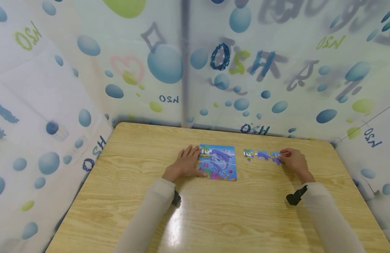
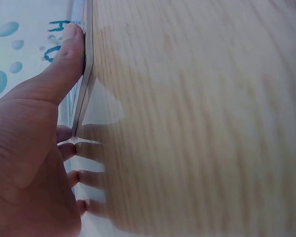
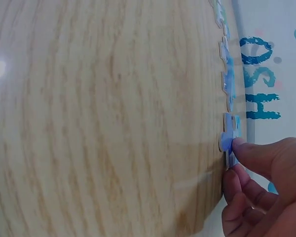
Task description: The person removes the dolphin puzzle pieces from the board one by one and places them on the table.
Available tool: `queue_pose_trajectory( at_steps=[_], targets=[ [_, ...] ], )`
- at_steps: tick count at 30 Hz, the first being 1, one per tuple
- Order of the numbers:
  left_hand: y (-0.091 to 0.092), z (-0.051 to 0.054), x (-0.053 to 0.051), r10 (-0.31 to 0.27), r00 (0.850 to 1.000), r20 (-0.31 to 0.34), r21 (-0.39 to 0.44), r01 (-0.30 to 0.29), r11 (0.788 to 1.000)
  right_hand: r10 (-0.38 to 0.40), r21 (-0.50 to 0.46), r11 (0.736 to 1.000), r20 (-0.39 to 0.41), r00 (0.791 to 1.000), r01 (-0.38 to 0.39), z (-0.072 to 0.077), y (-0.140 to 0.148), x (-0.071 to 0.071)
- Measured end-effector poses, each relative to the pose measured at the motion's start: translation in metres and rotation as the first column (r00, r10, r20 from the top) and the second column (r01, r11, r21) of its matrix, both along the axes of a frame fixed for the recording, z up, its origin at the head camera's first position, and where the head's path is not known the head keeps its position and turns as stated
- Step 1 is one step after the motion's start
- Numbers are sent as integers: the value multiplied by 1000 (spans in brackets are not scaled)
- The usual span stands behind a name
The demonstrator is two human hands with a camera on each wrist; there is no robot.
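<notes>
A square jigsaw puzzle (image 1: 225, 163) with a dolphin picture lies flat on the wooden table. My left hand (image 1: 187, 162) rests at its left side, fingers spread and thumb on the near left corner; the left wrist view shows the thumb (image 2: 69, 54) against the board's edge. To the puzzle's right lie loose jigsaw pieces in a row: a palm-tree piece (image 1: 248, 153) and a purple-and-blue piece (image 1: 262, 155). At the row's right end, my right hand (image 1: 294, 161) pinches another puzzle piece (image 3: 228, 136) between thumb and curled fingers. That piece appears at table level.
The wooden table (image 1: 226, 218) ends at a printed wall curtain (image 1: 135, 95) with bubbles and letters. Black straps with small devices (image 1: 294, 197) sit on both wrists. A light glare shows on the tabletop near the left forearm.
</notes>
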State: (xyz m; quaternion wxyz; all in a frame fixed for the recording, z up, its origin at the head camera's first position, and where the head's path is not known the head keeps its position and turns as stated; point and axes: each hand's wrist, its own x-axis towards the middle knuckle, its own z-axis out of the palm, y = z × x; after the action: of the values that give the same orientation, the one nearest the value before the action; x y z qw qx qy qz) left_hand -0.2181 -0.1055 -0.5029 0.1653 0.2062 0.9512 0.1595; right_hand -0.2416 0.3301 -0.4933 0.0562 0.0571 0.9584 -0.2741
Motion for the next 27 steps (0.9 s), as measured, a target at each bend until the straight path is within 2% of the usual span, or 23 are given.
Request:
queue_pose_trajectory(
  at_steps=[6, 12, 19, 27],
  targets=[
    [0, -2, 0, 4, 1000, 2, -7, -4, 1000, -18, 5, 1000, 22, 1000, 18, -3, -1, 1],
    [0, -4, -1, 3, 1000, 4, 2, -3, 1000, -34, 4, 999, -1, 999, 34, -2, -3, 1],
    [0, -4, -1, -1, 1000, -4, -18, 1, 1000, -66, -68, 996, -32, 997, 63, 3, -14, 4],
    [0, -2, 0, 4, 1000, -2, -14, -4, 1000, -19, -151, 988, -25, 1000, 15, 8, -43, 5]
  ],
)
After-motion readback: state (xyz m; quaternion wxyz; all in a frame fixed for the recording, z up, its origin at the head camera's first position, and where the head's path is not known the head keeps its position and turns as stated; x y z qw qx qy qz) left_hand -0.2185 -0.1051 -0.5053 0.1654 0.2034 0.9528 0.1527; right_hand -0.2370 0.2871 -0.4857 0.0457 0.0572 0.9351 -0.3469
